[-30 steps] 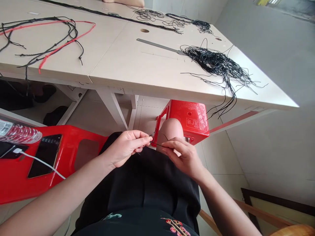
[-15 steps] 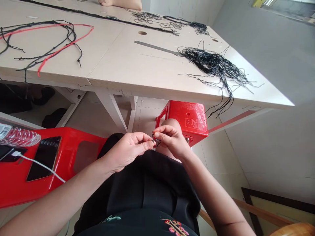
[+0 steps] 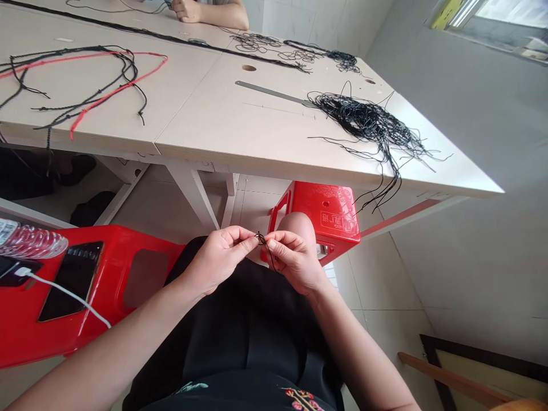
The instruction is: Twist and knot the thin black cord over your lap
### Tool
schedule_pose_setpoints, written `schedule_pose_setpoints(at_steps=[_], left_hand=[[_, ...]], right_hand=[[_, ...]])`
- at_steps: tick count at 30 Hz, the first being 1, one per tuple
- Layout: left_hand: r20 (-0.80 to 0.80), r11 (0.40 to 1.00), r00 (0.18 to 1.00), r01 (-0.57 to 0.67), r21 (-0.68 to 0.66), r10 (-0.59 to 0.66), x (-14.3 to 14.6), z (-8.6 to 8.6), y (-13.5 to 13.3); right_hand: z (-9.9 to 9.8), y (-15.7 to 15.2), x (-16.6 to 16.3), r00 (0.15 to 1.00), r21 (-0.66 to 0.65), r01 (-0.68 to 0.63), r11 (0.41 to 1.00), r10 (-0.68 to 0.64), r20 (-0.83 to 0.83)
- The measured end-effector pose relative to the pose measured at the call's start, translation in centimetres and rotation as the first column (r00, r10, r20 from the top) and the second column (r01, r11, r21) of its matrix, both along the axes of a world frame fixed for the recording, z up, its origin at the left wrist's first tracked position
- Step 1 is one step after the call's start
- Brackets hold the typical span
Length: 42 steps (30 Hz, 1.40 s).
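Observation:
A thin black cord (image 3: 261, 238) with small loops in it spans the short gap between my hands, above my lap. Thumb and forefinger of my left hand (image 3: 225, 251) pinch its left side. My right hand (image 3: 295, 257) pinches the other side, and a loose curve of cord hangs below those fingertips. On the table beyond lies a tangled heap of black cords (image 3: 368, 117), some strands drooping over the front edge. One end of a grey metal ruler (image 3: 269, 92) lies under that heap.
Braided black cords (image 3: 96, 98) and a red cord (image 3: 122, 87) lie on the table (image 3: 205, 131) at left. Across it rests another person's hand (image 3: 186, 10). A red stool (image 3: 329, 211) stands beneath; another (image 3: 111, 262) holds a phone (image 3: 72, 279) and plastic bottle (image 3: 32, 240).
My hands have shifted slightly left, with the right fingers now lower and the cord loops showing between the fingertips. The view has tilted up a little, revealing the other person's hand.

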<state>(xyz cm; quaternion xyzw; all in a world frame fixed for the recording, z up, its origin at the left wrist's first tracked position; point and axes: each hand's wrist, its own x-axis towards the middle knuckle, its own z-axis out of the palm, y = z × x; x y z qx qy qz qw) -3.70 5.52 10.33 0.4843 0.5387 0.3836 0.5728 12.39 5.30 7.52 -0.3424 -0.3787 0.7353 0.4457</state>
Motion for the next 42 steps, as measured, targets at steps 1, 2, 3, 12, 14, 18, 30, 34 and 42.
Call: schedule_pose_setpoints(at_steps=[1,2,3,12,14,18,30,34,42], left_hand=[[0.007,1.0,1.0,-0.006,-0.006,0.006,0.1,0.0,0.0],[0.02,1.0,1.0,-0.011,-0.018,0.011,0.1,-0.1,0.0],[0.038,0.999,0.999,-0.013,-0.033,0.014,0.2,-0.1,0.0],[0.009,1.0,1.0,0.025,0.016,-0.025,0.5,-0.8,0.0],[-0.094,0.995,0.996,0.011,0.103,-0.001,0.5,-1.1,0.1],[-0.099,0.996,0.995,-0.007,0.086,0.015,0.6,-1.7,0.2],[0.132,0.995,0.99,-0.042,-0.088,0.054,1.2,-1.0,0.1],[0.233,0.987,0.969,-0.047,-0.156,0.083,1.4,-0.7,-0.1],[0.237,0.995,0.967,-0.091,-0.035,0.097,1.7,-1.6,-0.5]], right_hand=[[-0.1,0.0,0.0,1.0,-0.004,-0.001,1.0,0.001,-0.013],[-0.2,0.1,-0.1,1.0,-0.01,-0.002,1.0,0.002,-0.023],[-0.2,0.1,-0.1,1.0,-0.021,-0.005,1.0,0.004,-0.03],[-0.6,0.1,-0.6,1.0,-0.079,0.006,0.997,-0.006,-0.001],[-0.9,0.2,-0.7,0.999,-0.053,0.03,0.998,-0.028,0.032],[-1.5,0.4,-0.5,0.985,0.029,0.065,0.997,-0.068,0.158],[-0.4,-0.8,-1.5,0.466,0.841,-0.031,0.54,-0.737,0.49],[-1.2,-0.6,-1.5,0.487,0.841,0.005,0.542,-0.736,0.471],[-1.0,-1.1,-1.7,0.494,0.786,0.057,0.616,-0.701,0.513]])
